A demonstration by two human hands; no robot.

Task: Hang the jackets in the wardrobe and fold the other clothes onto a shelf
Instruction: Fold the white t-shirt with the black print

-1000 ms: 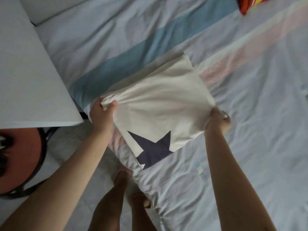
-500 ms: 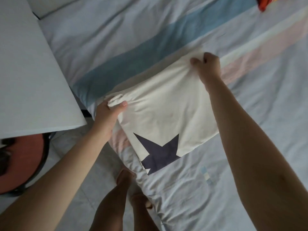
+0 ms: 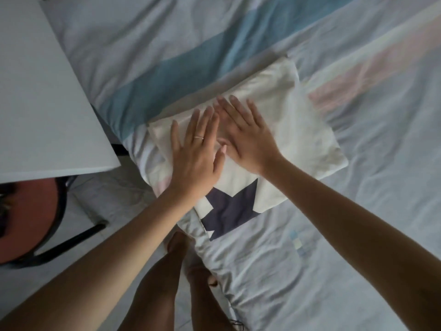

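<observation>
Standing barefoot at the near edge of the bed (image 3: 334, 247), legs (image 3: 167, 271) close against the hanging sheet. Reaching forward over that edge with both arms. Pressing the left hand (image 3: 198, 156) flat on the shirt (image 3: 298, 111), fingers straight and slightly spread, a thin ring (image 3: 198, 137) on 1 of them, gripping nothing. Pressing the right hand (image 3: 249, 139) flat just beside it, thumbs meeting between the 2 palms, fingers likewise straight, holding nothing. Under both palms, lying on the bed near its edge: the cream shirt, folded to a rough square, dark star print (image 3: 229, 211) at the near corner, far half uncovered. Beyond, running slantwise across the sheet, a blue stripe (image 3: 191, 60) and a pale pink stripe (image 3: 358, 75). Off to the left, a white bench (image 3: 47, 103) beside the bed and, lower down, a red stool (image 3: 26, 216).

Looks like the smoothing step that closes 1 fold: flattening the layers. Not yet on a shelf; no shelf or wardrobe in view. Next, most likely: slide a hand under each side, lift level, carry away. Calls for support from below, since soft cloth lifted by 1 corner would sag and fall open.
</observation>
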